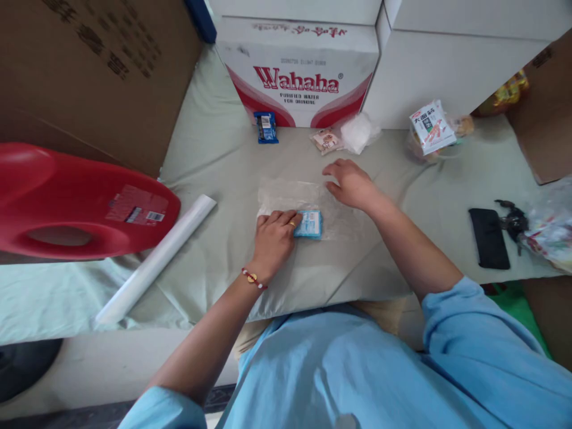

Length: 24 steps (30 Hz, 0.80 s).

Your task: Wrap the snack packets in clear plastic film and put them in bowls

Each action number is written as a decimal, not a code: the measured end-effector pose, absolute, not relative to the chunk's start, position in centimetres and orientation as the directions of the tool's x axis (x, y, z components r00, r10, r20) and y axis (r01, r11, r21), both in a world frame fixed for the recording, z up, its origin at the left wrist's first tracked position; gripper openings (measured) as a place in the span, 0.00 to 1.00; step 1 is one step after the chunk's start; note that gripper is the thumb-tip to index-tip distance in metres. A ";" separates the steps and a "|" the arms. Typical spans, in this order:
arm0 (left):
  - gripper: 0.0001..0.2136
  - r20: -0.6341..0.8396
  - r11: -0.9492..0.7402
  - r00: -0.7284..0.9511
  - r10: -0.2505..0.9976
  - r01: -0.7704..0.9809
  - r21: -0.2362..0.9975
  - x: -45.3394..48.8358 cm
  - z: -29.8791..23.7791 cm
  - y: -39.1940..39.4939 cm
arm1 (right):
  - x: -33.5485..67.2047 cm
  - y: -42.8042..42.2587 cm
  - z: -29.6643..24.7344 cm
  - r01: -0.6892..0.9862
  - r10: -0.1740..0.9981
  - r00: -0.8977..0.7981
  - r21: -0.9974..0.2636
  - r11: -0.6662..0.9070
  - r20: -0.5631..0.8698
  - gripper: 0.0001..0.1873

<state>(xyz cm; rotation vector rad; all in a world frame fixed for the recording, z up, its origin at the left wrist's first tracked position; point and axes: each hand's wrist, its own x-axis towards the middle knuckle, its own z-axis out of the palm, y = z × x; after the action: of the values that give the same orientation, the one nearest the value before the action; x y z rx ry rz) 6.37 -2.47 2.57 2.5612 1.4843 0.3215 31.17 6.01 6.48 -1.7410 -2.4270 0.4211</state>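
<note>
Cloth (218,256): left hand (274,239) flat, touching blue packet (311,225); right hand (352,182) half-curled.

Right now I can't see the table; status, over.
Left hand over left end of blue packet, partly covering it. Right hand open, at upper right of clear plastic. Packet on or inside plastic, can't tell.
</note>
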 end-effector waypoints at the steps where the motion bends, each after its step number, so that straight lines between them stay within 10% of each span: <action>1: 0.20 0.080 -0.484 0.480 0.874 0.840 0.247 6.4 2.3 -2.3 | 30.1 6.7 6.2 0.905 0.940 -0.336 -0.299 0.302 -0.068 0.22; 6: 0.21 0.063 -0.473 0.475 0.878 0.836 0.278 6.4 1.9 -2.2 | 26.2 8.7 4.1 0.927 0.924 -0.320 -0.271 0.259 -0.209 0.31; 10: 0.21 0.052 -0.486 0.494 0.868 0.823 0.293 6.4 1.8 -2.2 | 26.0 9.4 3.4 0.918 0.895 -0.326 -0.330 0.222 -0.305 0.15; 24: 0.18 0.063 -0.456 0.464 0.884 0.823 0.340 6.6 0.5 -2.7 | 26.1 0.2 7.2 0.801 0.778 -0.589 -0.285 0.526 -0.220 0.21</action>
<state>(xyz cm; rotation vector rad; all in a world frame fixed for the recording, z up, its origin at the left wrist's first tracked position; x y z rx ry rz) 6.64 -2.71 0.53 2.4537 1.4648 0.3366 26.10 0.20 7.21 -1.4516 -2.8007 0.5789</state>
